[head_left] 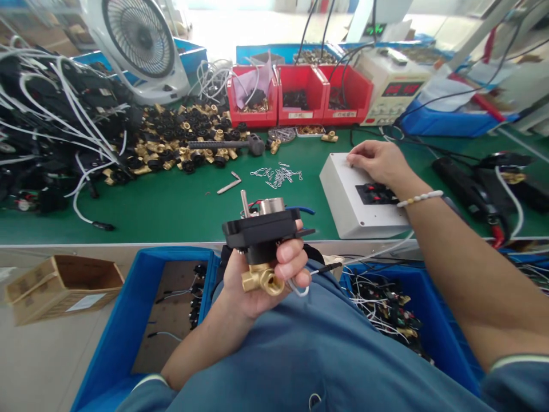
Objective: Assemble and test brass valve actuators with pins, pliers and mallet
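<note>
My left hand (pixel 257 286) is closed around a motorized brass valve (pixel 262 232), held upright in front of my body. It has a black housing, a silver motor and a metal pin on top, and a brass body with threaded ports below. A white cable leads from the valve towards the right. On the bench, a white control box (pixel 347 194) carries a black terminal panel with red parts. My right hand (pixel 375 163) rests at the top of this box, with thumb and fingertips pinched on a small part that is mostly hidden.
Brass fittings (pixel 171 137) are heaped at the back left, below a white fan (pixel 141 40). Red bins (pixel 300 94) stand beside a power supply (pixel 394 86). Small wire clips (pixel 281 174) lie mid-bench. Blue crates (pixel 115 320) flank my lap below the bench edge.
</note>
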Demonstrator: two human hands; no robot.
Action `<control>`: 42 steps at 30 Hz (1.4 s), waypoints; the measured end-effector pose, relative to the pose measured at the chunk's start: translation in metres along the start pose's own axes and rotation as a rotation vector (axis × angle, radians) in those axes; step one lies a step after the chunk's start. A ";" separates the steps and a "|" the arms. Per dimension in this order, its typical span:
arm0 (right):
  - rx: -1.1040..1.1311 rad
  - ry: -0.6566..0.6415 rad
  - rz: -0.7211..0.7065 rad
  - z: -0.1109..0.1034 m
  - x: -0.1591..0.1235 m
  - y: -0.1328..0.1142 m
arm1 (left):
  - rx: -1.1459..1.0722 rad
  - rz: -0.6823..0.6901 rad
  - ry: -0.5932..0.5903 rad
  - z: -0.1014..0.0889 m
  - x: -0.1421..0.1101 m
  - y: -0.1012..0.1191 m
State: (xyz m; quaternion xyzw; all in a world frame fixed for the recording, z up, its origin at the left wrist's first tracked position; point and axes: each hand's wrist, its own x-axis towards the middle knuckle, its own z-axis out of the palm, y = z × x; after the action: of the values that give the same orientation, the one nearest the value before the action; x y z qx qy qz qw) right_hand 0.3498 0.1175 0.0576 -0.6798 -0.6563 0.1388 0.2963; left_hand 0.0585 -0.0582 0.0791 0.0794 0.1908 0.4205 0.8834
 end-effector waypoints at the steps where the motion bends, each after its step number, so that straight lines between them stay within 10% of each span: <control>1: 0.001 0.002 0.007 -0.001 -0.001 -0.003 | 0.010 0.004 0.001 -0.001 0.000 -0.001; 21: -0.050 0.028 0.142 -0.006 0.006 -0.006 | 0.133 0.083 -0.085 -0.012 0.012 -0.004; 30: -0.056 0.004 0.261 -0.012 0.004 -0.025 | 0.228 0.426 0.221 0.000 0.013 -0.012; 42: 0.018 0.032 0.059 -0.006 -0.006 -0.015 | 0.329 0.240 0.089 -0.012 0.009 -0.008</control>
State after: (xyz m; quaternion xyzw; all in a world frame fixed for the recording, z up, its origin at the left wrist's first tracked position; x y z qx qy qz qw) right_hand 0.3404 0.1094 0.0698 -0.6983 -0.6300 0.1423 0.3086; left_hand 0.0650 -0.0565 0.0629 0.2263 0.2848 0.4891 0.7927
